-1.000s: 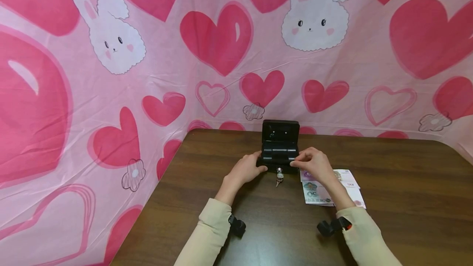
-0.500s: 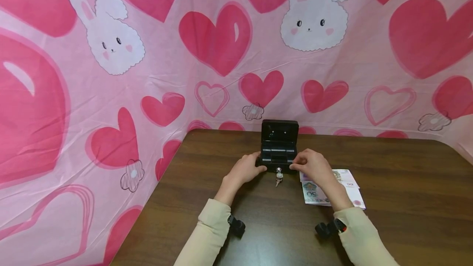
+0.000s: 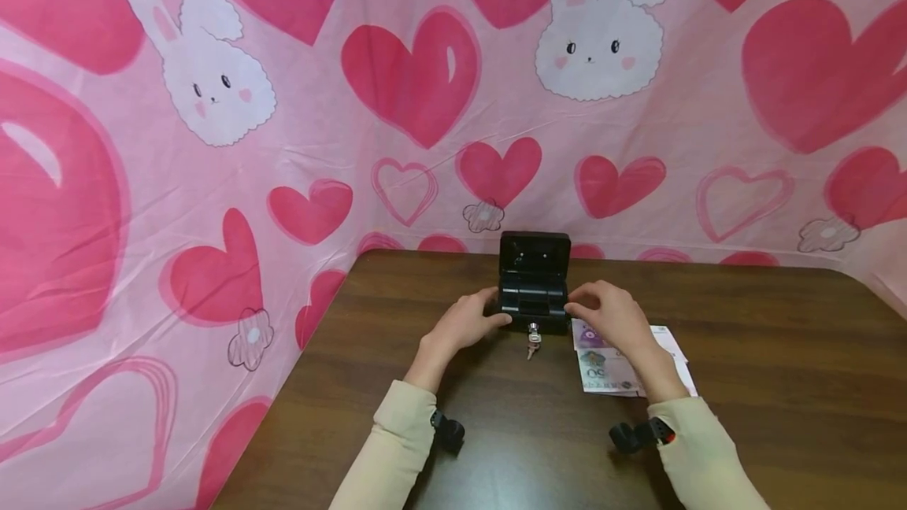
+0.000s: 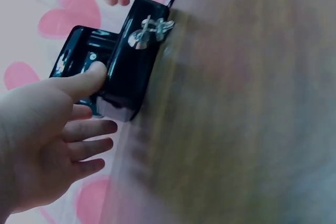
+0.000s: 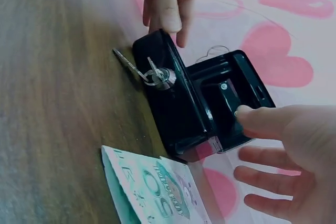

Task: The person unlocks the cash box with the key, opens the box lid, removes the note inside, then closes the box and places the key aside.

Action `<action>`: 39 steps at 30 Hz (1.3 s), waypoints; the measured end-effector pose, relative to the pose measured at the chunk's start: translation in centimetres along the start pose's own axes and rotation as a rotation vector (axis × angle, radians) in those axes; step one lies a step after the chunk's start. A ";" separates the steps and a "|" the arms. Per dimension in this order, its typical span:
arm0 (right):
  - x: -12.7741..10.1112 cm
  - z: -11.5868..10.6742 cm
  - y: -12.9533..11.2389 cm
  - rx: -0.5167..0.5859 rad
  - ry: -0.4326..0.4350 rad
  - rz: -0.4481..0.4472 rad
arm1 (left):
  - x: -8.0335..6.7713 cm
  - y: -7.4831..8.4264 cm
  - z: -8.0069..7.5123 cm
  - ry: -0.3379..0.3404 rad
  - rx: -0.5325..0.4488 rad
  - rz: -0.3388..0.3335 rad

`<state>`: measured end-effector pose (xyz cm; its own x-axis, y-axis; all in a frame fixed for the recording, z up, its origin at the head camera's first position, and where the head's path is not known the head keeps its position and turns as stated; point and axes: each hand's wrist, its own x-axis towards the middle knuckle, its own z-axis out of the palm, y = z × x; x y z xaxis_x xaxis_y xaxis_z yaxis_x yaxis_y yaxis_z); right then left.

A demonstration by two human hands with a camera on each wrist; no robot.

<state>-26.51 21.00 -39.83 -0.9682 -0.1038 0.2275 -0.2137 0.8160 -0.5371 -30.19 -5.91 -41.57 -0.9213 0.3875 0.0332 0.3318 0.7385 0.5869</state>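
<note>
Right hand (image 3: 608,315) fingers (image 5: 258,117) now unpinched, spread.

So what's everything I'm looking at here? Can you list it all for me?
Cash box: one, black, lid open and upright, at the far middle of the table.
Keys: a small silver bunch, hanging from the lock on the box front.
Banknotes: a few, pale with green and purple print, flat on the table right of the box.
Table: one, dark brown wood grain.
Backdrop cloth: one, pink with red hearts and white bunnies, behind and left of the table.
Wrist cameras: two, black, one under each cream sleeve.
Left hand: thumb touching the box's left side.
Right hand: fingers spread, at the box's right side.
</note>
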 end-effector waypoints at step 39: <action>2.0 0.5 -1.5 0.362 0.214 -0.020 | 1.3 2.0 -1.4 0.187 -0.141 0.107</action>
<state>-28.23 19.34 -38.96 -0.9226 0.0340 0.3843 -0.3014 0.5582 -0.7730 -31.02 -4.70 -39.24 -0.9084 0.3410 0.2420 0.4096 0.6097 0.6786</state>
